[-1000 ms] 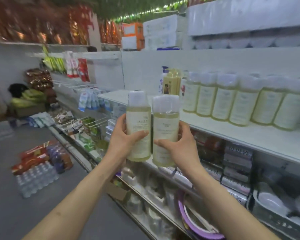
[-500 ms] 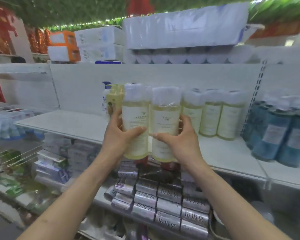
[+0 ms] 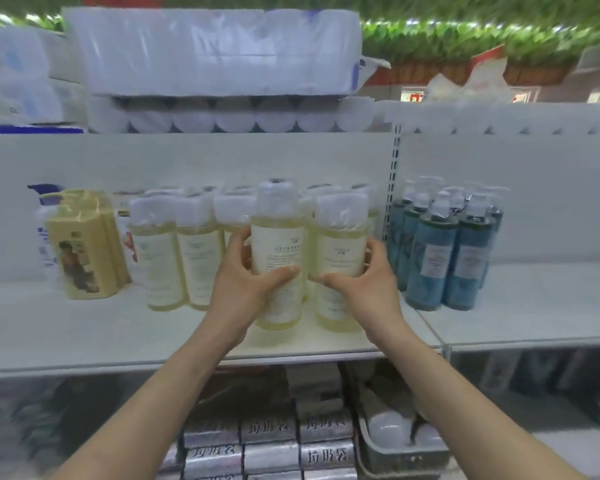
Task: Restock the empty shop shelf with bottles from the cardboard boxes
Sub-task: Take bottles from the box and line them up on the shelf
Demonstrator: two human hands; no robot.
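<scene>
My left hand (image 3: 243, 285) grips a pale yellow bottle (image 3: 278, 247) with a white wrapped cap, and my right hand (image 3: 364, 285) grips a second, matching bottle (image 3: 340, 244). Both bottles stand upright side by side over the white shelf (image 3: 118, 327), their bases at or just above its surface. Behind and to the left stands a row of matching yellow bottles (image 3: 177, 251). No cardboard box is in view.
Dark blue pump bottles (image 3: 444, 247) crowd the shelf to the right past the slotted upright (image 3: 392, 188). Cream-coloured packs (image 3: 84, 244) stand at the left. Wrapped toilet rolls (image 3: 215, 53) fill the top. Silver packs (image 3: 271, 448) and a grey tub (image 3: 395, 459) sit below.
The view has swung right and come closer to the shelf. Both hands have carried the two bottles forward and down over the shelf, in front of the stocked row.
</scene>
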